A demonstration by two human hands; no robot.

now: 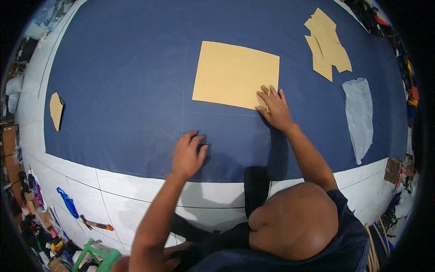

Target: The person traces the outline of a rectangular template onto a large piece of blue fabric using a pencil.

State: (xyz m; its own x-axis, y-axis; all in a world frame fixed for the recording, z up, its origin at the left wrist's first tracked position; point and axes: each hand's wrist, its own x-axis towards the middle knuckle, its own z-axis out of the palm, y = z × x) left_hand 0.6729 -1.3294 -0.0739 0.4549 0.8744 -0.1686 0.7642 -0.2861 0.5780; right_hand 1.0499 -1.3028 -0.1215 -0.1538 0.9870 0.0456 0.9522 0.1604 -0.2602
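A large dark blue sheet of fabric (118, 68) lies flat, with thin pale lines drawn on it. On it lies a tan, four-sided card piece (236, 72). My right hand (275, 108) rests at the card's lower right corner, a thin yellow stick (268, 97) like a pencil held between its fingers; the tip is too small to make out. Just above the fabric's near edge, or touching it, is my left hand (187, 154), its fingers loosely bent and apart, with nothing in them. Drawn lines run between this hand and the card.
Several cut tan card pieces (326, 43) lie at the far right, near a crumpled translucent plastic sheet (359, 118). A small tan piece (56, 111) sits at the left. On the white tiled floor are a blue tool (68, 202), an orange-handled hammer (97, 224) and a green stool (97, 258).
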